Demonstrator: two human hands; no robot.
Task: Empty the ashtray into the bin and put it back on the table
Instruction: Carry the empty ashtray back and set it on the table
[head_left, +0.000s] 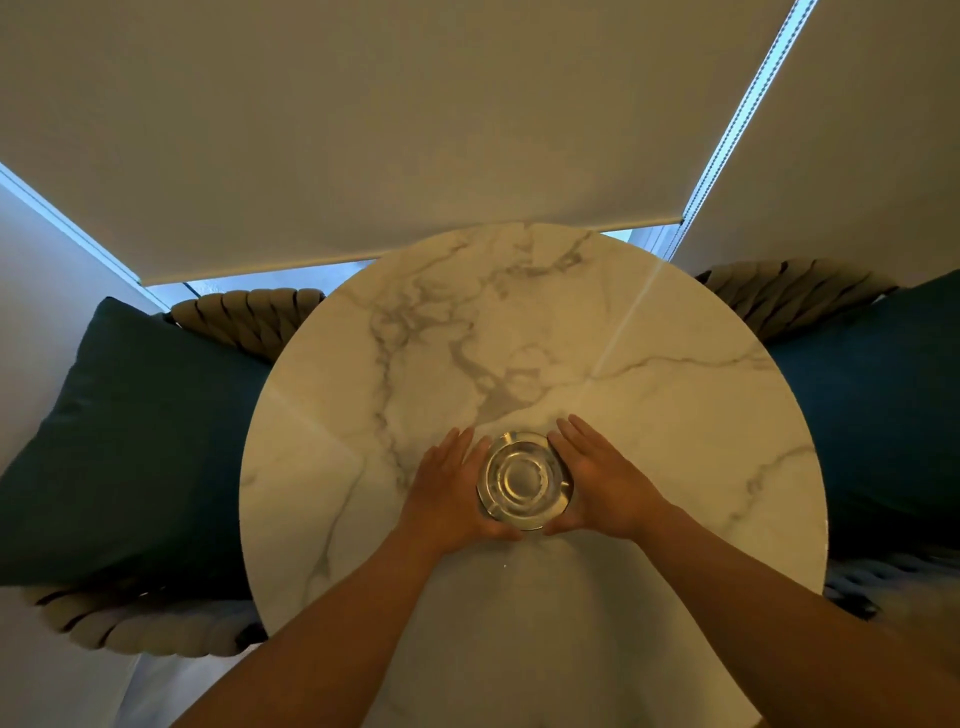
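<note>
So there's a round marble desk (649, 415) and a clear glass ashtray (523, 480) sitting on it, a bit toward the near edge. Both hands are cupped around it: the left hand (451, 496) flat against its left side, fingers straight and together, thumb curled under the near rim, and the right hand (605, 488) mirroring that on the right side. Can't really tell if the ashtray is resting on the desk or lifted just off it. It looks empty, nothing visible inside. Dark teal cushions (130, 447) on rope-woven chairs (249, 317) flank the desk, and a roller blind (363, 130) hangs behind.
</note>
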